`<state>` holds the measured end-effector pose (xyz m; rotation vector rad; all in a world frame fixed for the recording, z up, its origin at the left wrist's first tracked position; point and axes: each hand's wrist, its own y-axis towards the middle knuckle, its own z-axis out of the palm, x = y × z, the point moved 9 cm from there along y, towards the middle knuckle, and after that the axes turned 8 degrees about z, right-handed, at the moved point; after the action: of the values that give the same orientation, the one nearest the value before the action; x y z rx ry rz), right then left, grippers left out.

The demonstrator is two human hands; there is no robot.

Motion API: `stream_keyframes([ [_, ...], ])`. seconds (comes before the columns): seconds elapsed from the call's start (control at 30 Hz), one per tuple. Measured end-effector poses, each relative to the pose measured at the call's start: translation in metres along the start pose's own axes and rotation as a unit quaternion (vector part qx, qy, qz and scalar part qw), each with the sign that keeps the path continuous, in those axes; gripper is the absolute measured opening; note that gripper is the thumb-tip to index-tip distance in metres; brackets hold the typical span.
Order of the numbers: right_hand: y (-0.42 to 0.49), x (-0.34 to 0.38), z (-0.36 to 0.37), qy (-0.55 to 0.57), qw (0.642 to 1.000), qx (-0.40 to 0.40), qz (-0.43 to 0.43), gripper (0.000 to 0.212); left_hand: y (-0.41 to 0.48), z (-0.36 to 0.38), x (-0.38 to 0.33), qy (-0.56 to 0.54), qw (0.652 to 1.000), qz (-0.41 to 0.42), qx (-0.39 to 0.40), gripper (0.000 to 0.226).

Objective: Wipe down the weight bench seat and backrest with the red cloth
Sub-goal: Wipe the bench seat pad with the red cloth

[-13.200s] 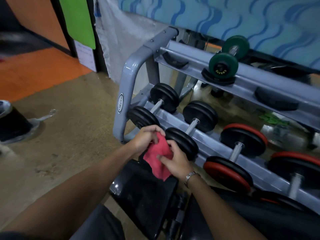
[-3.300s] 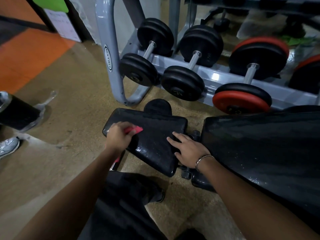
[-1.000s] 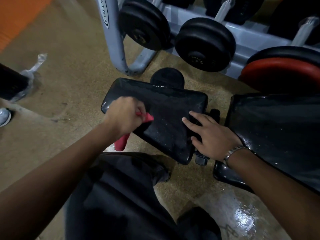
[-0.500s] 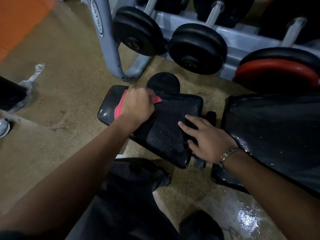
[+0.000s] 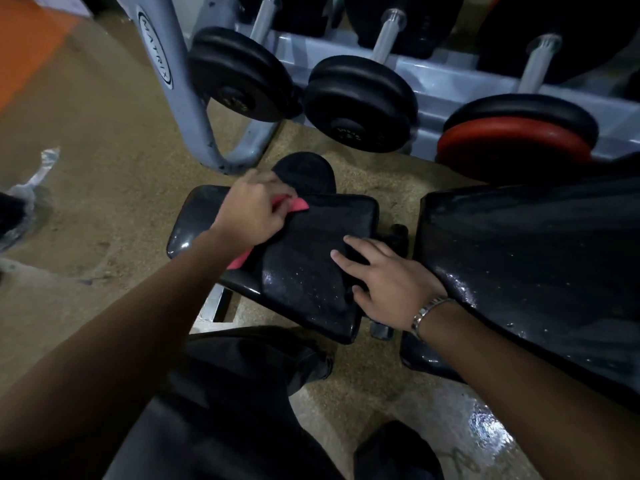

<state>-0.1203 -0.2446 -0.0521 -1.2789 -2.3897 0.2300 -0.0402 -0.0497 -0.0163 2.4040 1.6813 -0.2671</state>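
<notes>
"MATRIX" on rack post (hands wiping seat).

An oval sticker on the grey dumbbell rack leg says MATRIX. Marks on the dumbbell ends are too small to read.

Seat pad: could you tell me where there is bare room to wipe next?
The seat is bare between the left hand gripping the red cloth and the right hand at its backrest-side edge. The backrest is bare; dumbbells crowd the far side.
</notes>
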Motion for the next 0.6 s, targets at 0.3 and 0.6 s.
stream_keyframes([
  [0.3,-0.001,0.000,-0.001,0.004,1.000,-0.004,-0.002,0.065,-0.012,0.003,-0.017,-0.052,0.998,0.020,-0.021,0.019],
  [0.6,-0.001,-0.001,0.000,0.012,1.000,-0.007,0.001,0.065,-0.020,0.009,-0.021,-0.030,0.997,-0.019,-0.067,0.020],
])
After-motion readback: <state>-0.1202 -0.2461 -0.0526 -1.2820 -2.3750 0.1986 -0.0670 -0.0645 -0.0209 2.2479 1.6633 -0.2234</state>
